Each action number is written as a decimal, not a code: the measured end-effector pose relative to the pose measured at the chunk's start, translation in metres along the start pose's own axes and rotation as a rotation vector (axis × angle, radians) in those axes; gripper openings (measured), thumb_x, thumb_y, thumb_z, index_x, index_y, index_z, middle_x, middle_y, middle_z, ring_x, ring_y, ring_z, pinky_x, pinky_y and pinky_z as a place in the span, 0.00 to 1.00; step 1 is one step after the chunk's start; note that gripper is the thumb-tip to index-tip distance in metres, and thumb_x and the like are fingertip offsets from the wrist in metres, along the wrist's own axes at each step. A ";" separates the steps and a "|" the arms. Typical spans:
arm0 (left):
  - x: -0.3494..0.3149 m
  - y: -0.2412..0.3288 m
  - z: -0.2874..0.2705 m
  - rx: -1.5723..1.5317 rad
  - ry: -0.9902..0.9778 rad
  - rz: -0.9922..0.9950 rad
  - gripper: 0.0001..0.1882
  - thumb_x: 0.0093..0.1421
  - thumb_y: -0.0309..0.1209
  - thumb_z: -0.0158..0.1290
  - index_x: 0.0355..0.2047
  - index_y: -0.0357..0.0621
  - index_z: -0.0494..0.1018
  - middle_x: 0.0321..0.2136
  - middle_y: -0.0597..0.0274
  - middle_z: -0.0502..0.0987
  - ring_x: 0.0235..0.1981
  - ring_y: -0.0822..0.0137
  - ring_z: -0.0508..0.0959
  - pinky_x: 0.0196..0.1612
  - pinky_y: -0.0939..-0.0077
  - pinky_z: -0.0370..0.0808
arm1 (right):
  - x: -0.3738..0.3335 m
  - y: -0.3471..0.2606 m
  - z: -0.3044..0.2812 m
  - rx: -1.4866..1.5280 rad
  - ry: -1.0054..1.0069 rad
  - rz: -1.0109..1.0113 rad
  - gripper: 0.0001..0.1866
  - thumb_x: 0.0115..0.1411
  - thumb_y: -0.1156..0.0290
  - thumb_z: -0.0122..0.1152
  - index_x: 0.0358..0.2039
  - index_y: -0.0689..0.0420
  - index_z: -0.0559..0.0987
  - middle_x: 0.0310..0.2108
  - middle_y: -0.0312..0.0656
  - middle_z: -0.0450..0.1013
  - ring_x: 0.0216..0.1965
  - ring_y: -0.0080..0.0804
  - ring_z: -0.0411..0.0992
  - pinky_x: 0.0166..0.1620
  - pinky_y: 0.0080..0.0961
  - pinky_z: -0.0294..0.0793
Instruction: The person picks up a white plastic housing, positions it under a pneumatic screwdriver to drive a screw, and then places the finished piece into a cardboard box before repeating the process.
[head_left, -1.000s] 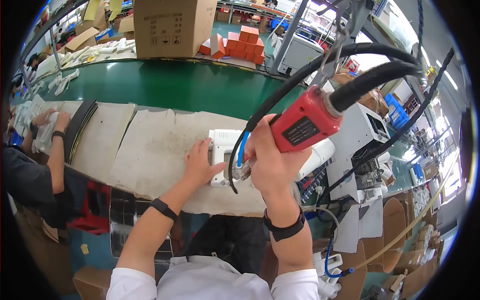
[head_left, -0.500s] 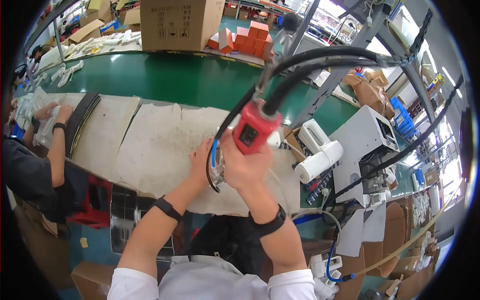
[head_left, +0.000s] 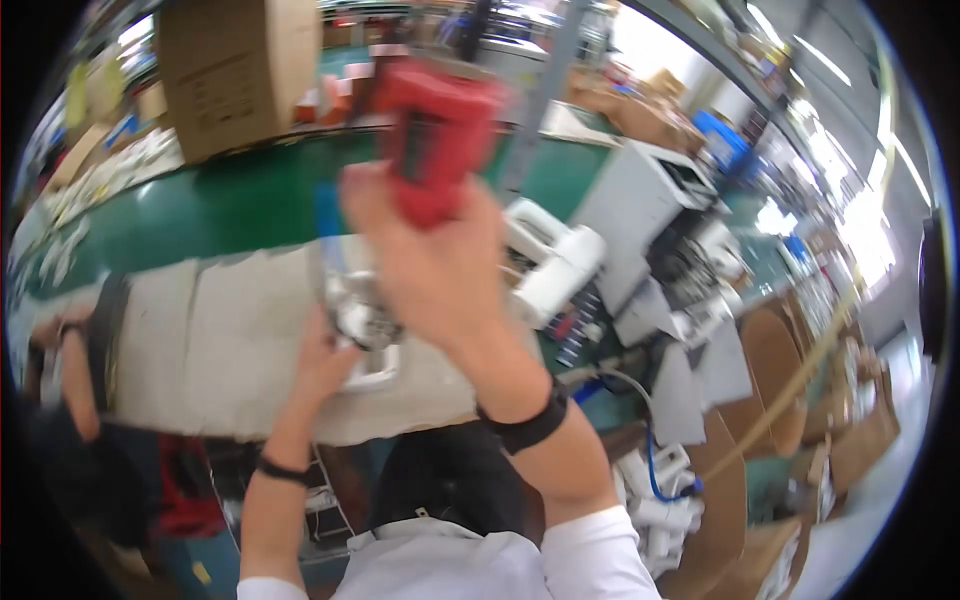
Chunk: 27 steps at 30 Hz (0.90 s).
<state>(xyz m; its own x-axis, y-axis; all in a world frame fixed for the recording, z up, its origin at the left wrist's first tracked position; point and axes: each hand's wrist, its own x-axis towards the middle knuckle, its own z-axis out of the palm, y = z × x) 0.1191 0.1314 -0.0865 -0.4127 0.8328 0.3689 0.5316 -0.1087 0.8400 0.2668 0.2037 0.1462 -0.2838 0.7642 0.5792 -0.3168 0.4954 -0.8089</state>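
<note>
My right hand [head_left: 425, 265] is raised over the bench, wrapped round a red hand-held power tool [head_left: 435, 140] blurred by motion. Below and left of it, my left hand [head_left: 322, 355] grips a white appliance housing [head_left: 372, 378] lying on the bench covering. Metal parts [head_left: 378, 328] show in the housing's open round end; my right hand covers some of this area. A blue strip [head_left: 328, 212] stands above the housing, too smeared to identify. On the right lies a finished-looking white hand mixer body [head_left: 560, 275].
Pale sheets [head_left: 220, 340] cover the bench, with a green surface [head_left: 230, 205] beyond. A large cardboard box [head_left: 215, 80] stands at the back. To the right are a grey-white machine [head_left: 640, 215] and a blue hose [head_left: 660, 475]. A co-worker's arm [head_left: 78, 380] reaches in at left.
My right hand has lifted the red tool up and away, uncovering the white housing under my left hand. The view has shifted, moving the bench and background leftward.
</note>
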 end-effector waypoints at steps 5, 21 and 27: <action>-0.066 0.039 -0.067 -0.107 0.045 -0.314 0.46 0.41 0.21 0.53 0.64 0.38 0.53 0.54 0.48 0.67 0.46 0.58 0.75 0.45 0.69 0.75 | -0.061 -0.005 -0.064 -0.520 0.034 -0.403 0.35 0.48 0.68 0.69 0.54 0.67 0.65 0.48 0.56 0.67 0.47 0.54 0.68 0.52 0.41 0.67; -0.093 0.123 -0.012 -0.717 -0.700 -0.164 0.49 0.52 0.41 0.66 0.64 0.28 0.50 0.50 0.44 0.69 0.47 0.55 0.73 0.50 0.60 0.73 | -0.315 -0.013 -0.270 0.199 0.154 1.033 0.34 0.48 0.67 0.69 0.55 0.58 0.66 0.39 0.41 0.72 0.31 0.26 0.74 0.29 0.19 0.75; -0.075 0.085 -0.007 -0.650 -0.664 0.011 0.41 0.60 0.41 0.57 0.63 0.28 0.52 0.50 0.42 0.70 0.46 0.55 0.74 0.48 0.62 0.74 | -0.485 -0.104 -0.391 0.091 0.944 1.075 0.27 0.49 0.62 0.60 0.49 0.60 0.72 0.39 0.44 0.75 0.31 0.34 0.74 0.25 0.28 0.74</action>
<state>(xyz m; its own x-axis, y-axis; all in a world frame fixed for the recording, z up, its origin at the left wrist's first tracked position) 0.1896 0.0558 -0.0397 0.2049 0.9482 0.2429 -0.0688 -0.2336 0.9699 0.7909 -0.0571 -0.0903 0.2664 0.7456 -0.6109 -0.4043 -0.4889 -0.7730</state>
